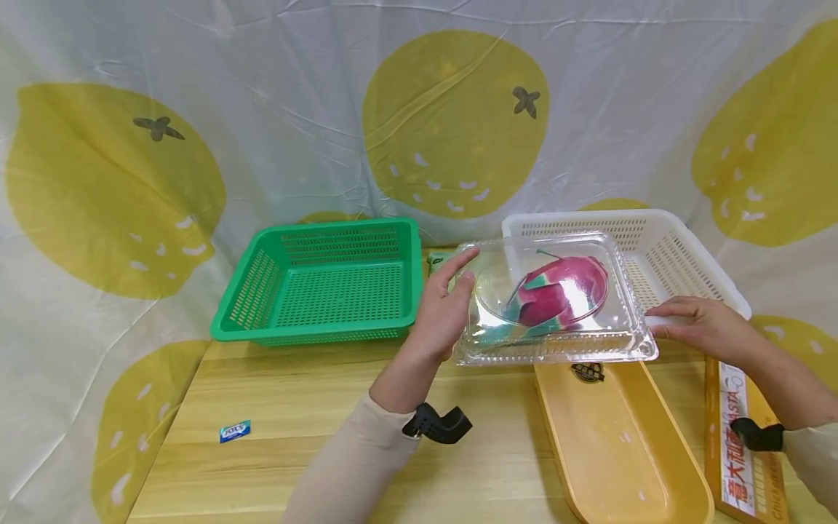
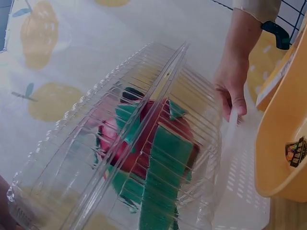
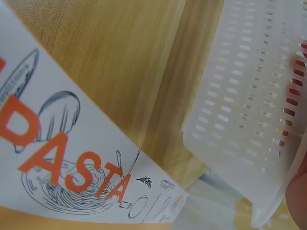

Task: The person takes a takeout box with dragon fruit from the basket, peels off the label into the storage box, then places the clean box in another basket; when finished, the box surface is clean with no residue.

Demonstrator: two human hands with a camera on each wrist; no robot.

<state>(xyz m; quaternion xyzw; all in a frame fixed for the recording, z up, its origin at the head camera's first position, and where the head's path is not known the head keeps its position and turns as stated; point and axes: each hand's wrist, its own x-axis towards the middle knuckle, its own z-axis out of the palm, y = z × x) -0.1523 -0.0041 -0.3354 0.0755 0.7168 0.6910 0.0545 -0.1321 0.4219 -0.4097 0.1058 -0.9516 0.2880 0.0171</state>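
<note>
My left hand [image 1: 440, 313] grips the left edge of a clear plastic clamshell box [image 1: 491, 353], which is raised and tilted over the front of a white basket [image 1: 710, 273]. Inside the box shows a crumpled red-and-green thing [image 1: 556, 291]; its kind cannot be told. In the left wrist view, a broad green strip [image 2: 165, 177] of it lies against the ribbed plastic. My right hand [image 1: 710, 327] pinches the rim of the white basket near its front right corner. The right wrist view shows that basket's slotted wall [image 3: 240, 96] close up. The clamshell box covers part of the basket.
A green basket [image 1: 321, 335] stands at the back left. An orange-yellow bin [image 1: 609, 437] lies in front of the white basket, with a pasta box [image 1: 736, 444] on its right. On the wooden table [image 1: 275, 378] is a small blue packet [image 1: 235, 431]. A lemon-print cloth [image 1: 294, 109] hangs behind.
</note>
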